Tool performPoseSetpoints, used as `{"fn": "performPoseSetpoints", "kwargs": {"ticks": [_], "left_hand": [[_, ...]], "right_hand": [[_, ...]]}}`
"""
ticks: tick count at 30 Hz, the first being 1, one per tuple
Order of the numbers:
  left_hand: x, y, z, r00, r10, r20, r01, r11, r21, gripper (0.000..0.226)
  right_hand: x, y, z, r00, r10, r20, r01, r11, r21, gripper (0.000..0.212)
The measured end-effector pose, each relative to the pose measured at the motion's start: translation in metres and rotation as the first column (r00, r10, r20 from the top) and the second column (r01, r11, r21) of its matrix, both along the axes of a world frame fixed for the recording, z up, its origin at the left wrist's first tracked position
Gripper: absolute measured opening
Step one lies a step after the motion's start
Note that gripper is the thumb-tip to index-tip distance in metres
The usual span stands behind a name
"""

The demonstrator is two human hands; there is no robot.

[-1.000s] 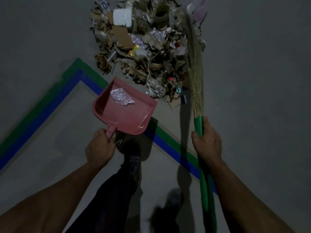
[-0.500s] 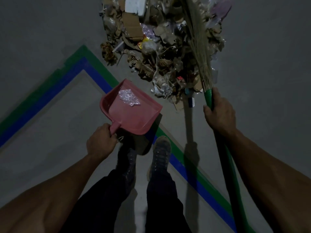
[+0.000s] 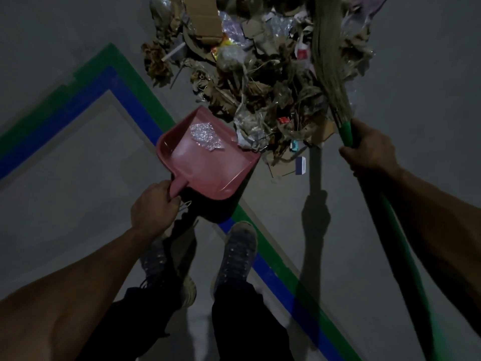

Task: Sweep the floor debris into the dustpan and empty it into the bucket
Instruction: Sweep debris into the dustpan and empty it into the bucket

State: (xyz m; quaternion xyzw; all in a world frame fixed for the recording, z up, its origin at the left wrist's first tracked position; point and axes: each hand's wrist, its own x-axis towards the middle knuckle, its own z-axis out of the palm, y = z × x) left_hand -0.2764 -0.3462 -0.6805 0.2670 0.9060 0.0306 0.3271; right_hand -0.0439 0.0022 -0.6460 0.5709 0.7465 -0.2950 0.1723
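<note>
**Dustpan and broom beside the big trash pile**

On the gray floor lies a big debris pile at the top of the view. It is made of torn cardboard, dry leaves, crumpled plastic and bits of paper. A brown cardboard piece sits near the top of the pile, and a small blue and white packet lies on the floor at its near edge.

The left hand has its fingers curled tight around the short handle of the pink dustpan. The dustpan is lifted a little, and its dark shadow falls on the floor under it. Its open mouth points at the pile, and the far rim is just beside the nearest scraps. One shiny crumpled bit of foil lies inside the pan. The other trash is on the floor.

The right hand has its fingers wrapped around the green handle of the broom. The handle runs down past the right arm to the bottom of the view. The straw bristles reach up and lie over the right side of the pile.

Two stripes of tape, a green stripe and a blue stripe, run side by side across the floor and make a corner. The dustpan hangs over these stripes. Two gray shoes and dark trouser legs stand below the dustpan, with the right shoe next to the stripes.

No bucket shows in the view.
</note>
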Motion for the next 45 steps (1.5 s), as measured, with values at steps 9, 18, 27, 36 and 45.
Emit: {"fn": "performPoseSetpoints", "kwargs": {"ticks": [9, 18, 27, 36, 45], "left_hand": [[-0.004, 0.046, -0.012, 1.0, 0.006, 0.021, -0.007, 0.998, 0.064, 0.013], [-0.024, 0.041, -0.016, 0.985, -0.158, -0.067, 0.162, 0.985, 0.055, 0.017], [-0.031, 0.061, -0.04, 0.953, -0.269, -0.14, 0.279, 0.959, 0.054, 0.026], [-0.032, 0.073, -0.025, 0.947, -0.303, -0.109, 0.289, 0.948, -0.132, 0.035], [-0.036, 0.07, -0.031, 0.923, -0.351, -0.16, 0.336, 0.935, -0.112, 0.037]], "right_hand": [[0.004, -0.026, -0.01, 0.979, 0.206, -0.011, -0.206, 0.979, -0.007, 0.072], [0.016, 0.002, 0.009, 0.975, 0.219, -0.029, -0.216, 0.974, 0.073, 0.065], [-0.013, -0.062, -0.022, 0.963, 0.234, -0.134, -0.242, 0.969, -0.048, 0.068], [0.009, -0.098, -0.004, 0.961, 0.214, -0.176, -0.221, 0.975, -0.02, 0.073], [-0.019, -0.077, -0.003, 0.963, 0.127, -0.236, -0.155, 0.982, -0.106, 0.068]]}}
